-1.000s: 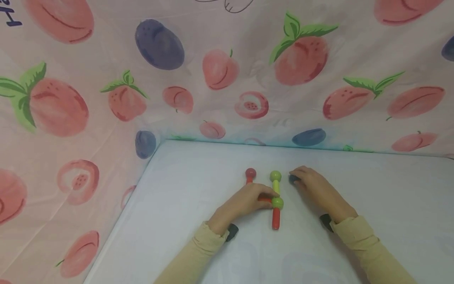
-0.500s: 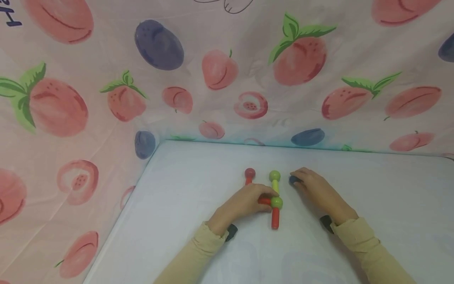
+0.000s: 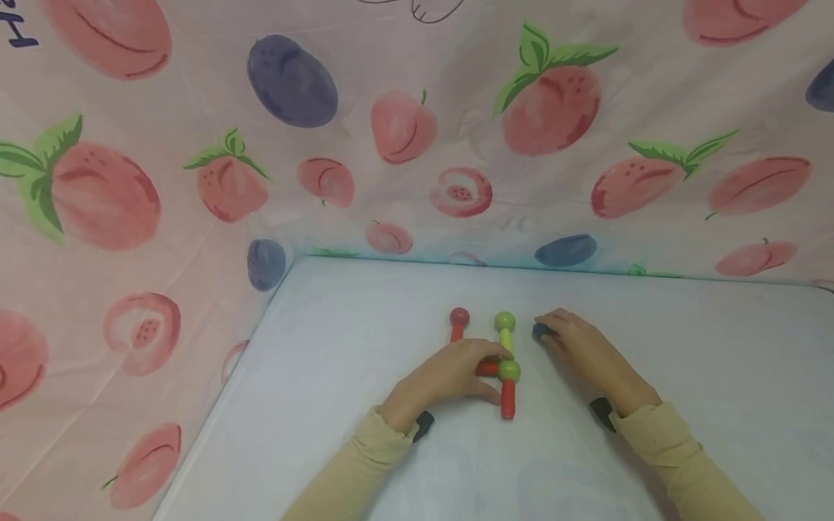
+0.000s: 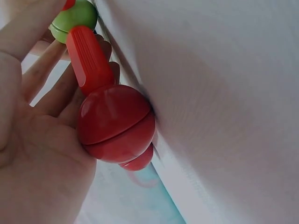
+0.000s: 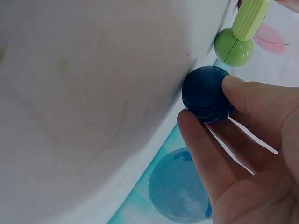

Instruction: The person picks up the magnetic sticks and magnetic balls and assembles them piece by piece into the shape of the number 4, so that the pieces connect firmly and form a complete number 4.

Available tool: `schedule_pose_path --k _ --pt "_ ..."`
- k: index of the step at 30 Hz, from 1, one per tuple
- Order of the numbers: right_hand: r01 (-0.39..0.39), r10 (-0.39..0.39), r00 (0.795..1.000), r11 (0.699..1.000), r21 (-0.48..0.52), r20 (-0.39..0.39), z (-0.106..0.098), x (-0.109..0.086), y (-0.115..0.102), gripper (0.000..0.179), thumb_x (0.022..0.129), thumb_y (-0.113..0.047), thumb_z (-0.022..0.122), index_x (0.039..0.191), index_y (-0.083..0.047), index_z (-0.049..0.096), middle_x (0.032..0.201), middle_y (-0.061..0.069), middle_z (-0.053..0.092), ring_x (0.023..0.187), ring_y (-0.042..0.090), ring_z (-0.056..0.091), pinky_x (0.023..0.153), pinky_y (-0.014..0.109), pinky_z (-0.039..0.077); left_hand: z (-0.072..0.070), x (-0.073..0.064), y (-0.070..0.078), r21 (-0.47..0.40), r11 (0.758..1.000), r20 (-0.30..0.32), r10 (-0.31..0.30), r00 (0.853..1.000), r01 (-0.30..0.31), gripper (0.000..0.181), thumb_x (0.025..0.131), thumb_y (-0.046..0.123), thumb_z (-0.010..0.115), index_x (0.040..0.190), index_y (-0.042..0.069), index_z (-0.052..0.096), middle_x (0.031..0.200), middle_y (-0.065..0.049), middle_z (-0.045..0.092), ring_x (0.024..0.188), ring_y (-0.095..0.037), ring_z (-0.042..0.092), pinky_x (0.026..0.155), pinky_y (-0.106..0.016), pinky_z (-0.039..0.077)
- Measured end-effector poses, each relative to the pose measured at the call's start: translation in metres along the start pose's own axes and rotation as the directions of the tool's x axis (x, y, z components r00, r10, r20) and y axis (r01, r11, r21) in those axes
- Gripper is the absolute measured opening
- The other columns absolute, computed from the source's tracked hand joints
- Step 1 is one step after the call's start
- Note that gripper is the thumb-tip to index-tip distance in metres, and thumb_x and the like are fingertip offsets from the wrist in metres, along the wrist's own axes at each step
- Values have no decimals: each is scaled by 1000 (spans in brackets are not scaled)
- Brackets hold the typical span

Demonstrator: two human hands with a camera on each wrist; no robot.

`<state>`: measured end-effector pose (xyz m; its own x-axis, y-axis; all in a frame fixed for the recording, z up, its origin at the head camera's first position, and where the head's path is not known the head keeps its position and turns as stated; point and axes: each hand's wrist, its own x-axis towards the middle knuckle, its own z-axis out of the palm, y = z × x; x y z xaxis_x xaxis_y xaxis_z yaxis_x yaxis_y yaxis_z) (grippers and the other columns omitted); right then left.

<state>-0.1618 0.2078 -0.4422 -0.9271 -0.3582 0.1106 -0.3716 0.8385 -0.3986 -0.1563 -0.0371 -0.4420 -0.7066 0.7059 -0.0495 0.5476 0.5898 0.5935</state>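
Observation:
Over a joined build of rods and balls my left hand point(image 3: 452, 373) spreads its thumb and fingers around the short red rod point(image 4: 88, 58) and the near green ball point(image 3: 509, 371). The thumb tip lies by the lower red rod point(image 3: 508, 399); contact is unclear. A red ball point(image 4: 117, 123) sits close to the palm in the left wrist view. A yellow-green rod point(image 3: 506, 340) leads to the far green ball point(image 3: 504, 322), and another red ball point(image 3: 459, 317) stands at far left. To the right, my right hand point(image 3: 576, 347) pinches a dark blue ball point(image 5: 205, 93) between thumb and fingers, apart from the build.
A white table point(image 3: 326, 325) bears everything. Behind it and to the left rises a fruit-printed cloth point(image 3: 404, 188). Dark wrist straps show at the left wrist point(image 3: 423, 425) and right wrist point(image 3: 602, 412).
My left thumb has moved away from the near green ball, down toward the lower red rod. The right hand keeps its pinch on the dark blue ball, nearly still.

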Motion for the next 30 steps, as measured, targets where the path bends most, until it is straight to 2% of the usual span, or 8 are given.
schedule_pose_path --k 9,21,26,30 --pt "-6 6 1000 1000 18 15 -2 -4 -1 32 92 1 66 122 9 62 117 21 65 113 39 61 98 53 49 1 0 -1 -14 1000 2 -5 1000 5 58 77 31 86 130 21 63 123 12 65 112 -1 55 103 -19 44" --pt "34 -34 999 999 -14 -23 0 -11 0 32 90 -1 68 121 6 64 116 20 66 112 38 63 96 52 51 2 0 -2 -9 1000 6 4 1000 -4 57 78 32 85 130 22 62 124 12 64 113 -1 55 104 -19 43" --pt "49 -49 998 999 -15 -35 1 -13 1 32 90 0 69 120 6 64 115 19 66 111 37 63 96 52 51 3 -1 -1 47 999 -2 -3 1000 3 58 78 33 85 131 24 62 120 13 63 108 -1 54 101 -18 45" --pt "54 -54 998 998 -12 -39 0 -13 2 31 90 -1 69 120 6 64 115 19 66 111 38 63 96 52 51 2 -1 3 117 993 -10 22 1000 -21 58 79 33 84 131 22 63 118 10 61 102 -2 52 96 -14 45"
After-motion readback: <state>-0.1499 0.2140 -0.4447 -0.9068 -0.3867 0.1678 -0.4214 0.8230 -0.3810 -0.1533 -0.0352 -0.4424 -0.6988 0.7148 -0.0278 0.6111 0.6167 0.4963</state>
